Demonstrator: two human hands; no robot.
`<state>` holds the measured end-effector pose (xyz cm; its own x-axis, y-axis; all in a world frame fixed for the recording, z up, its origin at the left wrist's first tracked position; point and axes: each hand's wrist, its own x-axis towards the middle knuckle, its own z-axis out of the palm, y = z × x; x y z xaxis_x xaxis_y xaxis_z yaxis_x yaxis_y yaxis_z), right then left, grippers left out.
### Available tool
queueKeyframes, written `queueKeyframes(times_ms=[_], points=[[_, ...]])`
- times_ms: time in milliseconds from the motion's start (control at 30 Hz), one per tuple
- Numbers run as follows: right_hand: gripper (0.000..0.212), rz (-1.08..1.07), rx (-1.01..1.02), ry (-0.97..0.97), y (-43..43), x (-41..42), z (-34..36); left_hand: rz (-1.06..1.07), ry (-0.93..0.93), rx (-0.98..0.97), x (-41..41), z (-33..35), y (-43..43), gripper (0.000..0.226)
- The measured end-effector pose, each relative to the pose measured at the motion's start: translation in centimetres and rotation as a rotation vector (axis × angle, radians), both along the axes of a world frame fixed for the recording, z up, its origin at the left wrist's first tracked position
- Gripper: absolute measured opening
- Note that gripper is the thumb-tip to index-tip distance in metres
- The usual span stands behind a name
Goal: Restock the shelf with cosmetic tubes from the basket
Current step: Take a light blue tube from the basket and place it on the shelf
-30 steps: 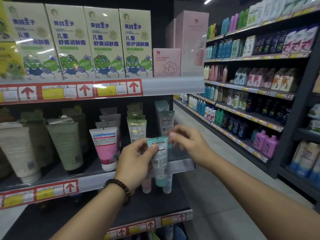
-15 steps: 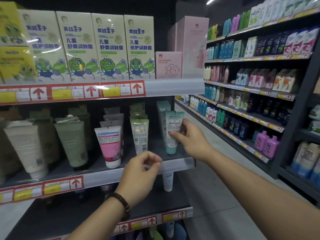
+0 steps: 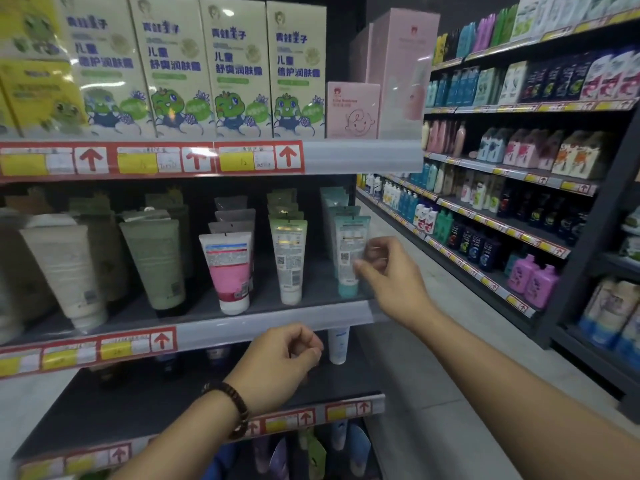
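A teal cosmetic tube point(image 3: 348, 251) stands cap-down at the front of the teal row, at the right end of the middle shelf point(image 3: 277, 322). My right hand point(image 3: 391, 275) is at the tube's right edge, blurred, with its fingertips apart and just touching or just off the tube. My left hand point(image 3: 277, 365) hangs lower, in front of the shelf's price rail, with its fingers curled in and nothing in them. A beaded bracelet is on that wrist. The basket cannot be made out.
Rows of pale green point(image 3: 289, 258), pink-and-white point(image 3: 228, 271), sage point(image 3: 156, 261) and cream point(image 3: 65, 268) tubes fill the same shelf. Frog-print boxes point(image 3: 235, 71) line the shelf above. A white tube point(image 3: 337, 344) stands on the shelf below. The aisle floor and a stocked rack point(image 3: 519, 202) lie to the right.
The teal tube went from both hands in front of the shelf up onto the shelf in my right hand. My left hand let go, dropped and curled shut. My right fingers have slid to the tube's edge.
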<state>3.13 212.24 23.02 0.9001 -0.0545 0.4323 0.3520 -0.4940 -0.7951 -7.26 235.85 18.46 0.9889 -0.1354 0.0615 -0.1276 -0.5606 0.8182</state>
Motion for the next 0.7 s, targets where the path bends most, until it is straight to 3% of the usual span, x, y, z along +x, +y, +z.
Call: queueKeyframes(times_ms=[100, 167, 267, 333, 433, 600, 700], points=[[0.015, -0.097, -0.085, -0.195, 0.8, -4.6, -2.0, -0.059, -0.001, 0.235, -2.3, -1.1, 2.1, 0.013], [0.013, 0.053, -0.287, -0.223, 2.0, -8.1, -4.7, -0.102, 0.051, 0.434, -4.4, -3.0, 4.1, 0.016], [0.023, 0.33, -0.592, -0.037, 4.7, -12.8, -9.9, -0.136, 0.148, 0.683, -8.5, -7.2, 6.8, 0.039], [0.024, 0.439, -0.717, 0.074, 6.7, -15.1, -13.3, -0.152, 0.229, 0.768, -11.2, -10.1, 8.1, 0.036], [0.025, 0.562, -0.817, 0.27, 9.4, -17.9, -19.1, -0.19, 0.363, 0.81, -14.6, -14.7, 10.3, 0.022], [0.019, 0.66, -0.895, 0.69, 12.1, -21.2, -28.9, -0.205, 0.624, 0.833, -17.5, -23.2, 13.0, 0.031], [0.019, 0.651, -0.837, 0.904, 12.9, -22.5, -34.8, -0.177, 0.765, 0.816, -18.4, -27.8, 13.8, 0.039]])
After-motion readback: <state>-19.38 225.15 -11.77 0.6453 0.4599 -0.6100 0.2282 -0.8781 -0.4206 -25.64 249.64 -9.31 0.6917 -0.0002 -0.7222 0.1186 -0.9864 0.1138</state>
